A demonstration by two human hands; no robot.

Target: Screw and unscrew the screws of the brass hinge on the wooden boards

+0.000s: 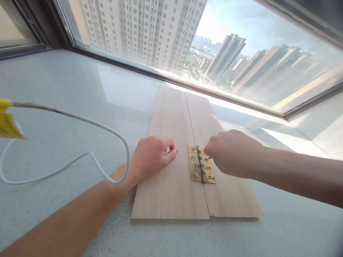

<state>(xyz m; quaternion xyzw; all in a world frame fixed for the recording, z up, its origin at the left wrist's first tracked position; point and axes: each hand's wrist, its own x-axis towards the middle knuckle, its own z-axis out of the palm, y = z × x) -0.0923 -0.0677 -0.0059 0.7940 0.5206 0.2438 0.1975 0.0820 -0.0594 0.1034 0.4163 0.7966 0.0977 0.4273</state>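
Two light wooden boards (171, 178) lie side by side on a pale stone sill, joined across their seam by a brass hinge (201, 164) with several screws standing in it. My right hand (230, 151) is closed in a pinch over a screw (207, 158) at the hinge's upper right leaf. My left hand (151, 155) rests curled on the left board, its fingertips pressed together on something small and reddish that I cannot make out.
A white cable (80, 117) with a yellow tag (6, 123) loops in front of the camera on the left. The speckled sill (66, 89) runs to a large window (187, 39) at the back, with tower blocks outside.
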